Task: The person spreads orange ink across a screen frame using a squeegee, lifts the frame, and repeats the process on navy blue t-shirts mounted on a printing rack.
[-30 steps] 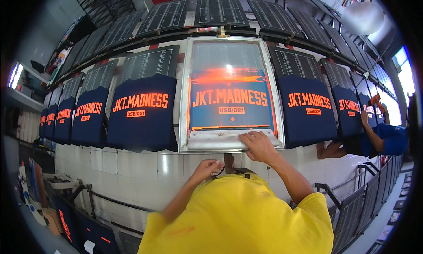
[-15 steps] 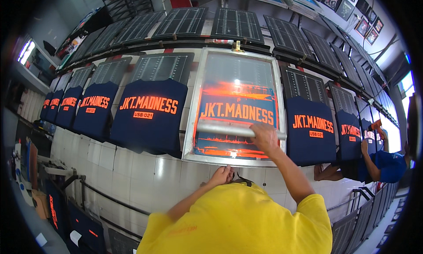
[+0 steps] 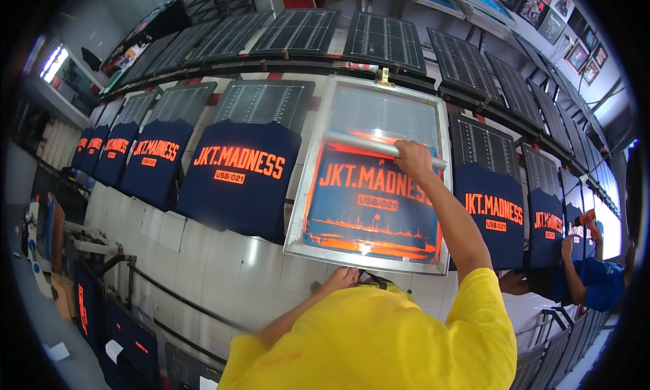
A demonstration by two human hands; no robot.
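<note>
My right hand (image 3: pixel 413 158) is closed around the right part of a long silver squeegee (image 3: pixel 362 142). The squeegee lies across the upper part of a metal-framed printing screen (image 3: pixel 292 221), over a band of orange ink (image 3: pixel 352 148). Below it, orange lettering shows through the mesh, with streaks of ink near the bottom of the screen. My forearm covers part of the right side. Close to my waist, just below the frame's near edge, my left hand (image 3: pixel 343 277) is curled closed; whatever its fingers hold, if anything, is hidden.
Dark blue shirts printed in orange (image 3: pixel 237 163) lie on boards to the left, and another printed shirt (image 3: pixel 489 214) lies at right. Bare black boards (image 3: pixel 386 43) line the far row. A co-worker in blue (image 3: pixel 599 282) holds an orange tool (image 3: pixel 586 217) at far right.
My right hand has pushed the squeegee away from me, from below the lettering to above it. The small box under the lettering now shows. My left hand stays near my waist.
</note>
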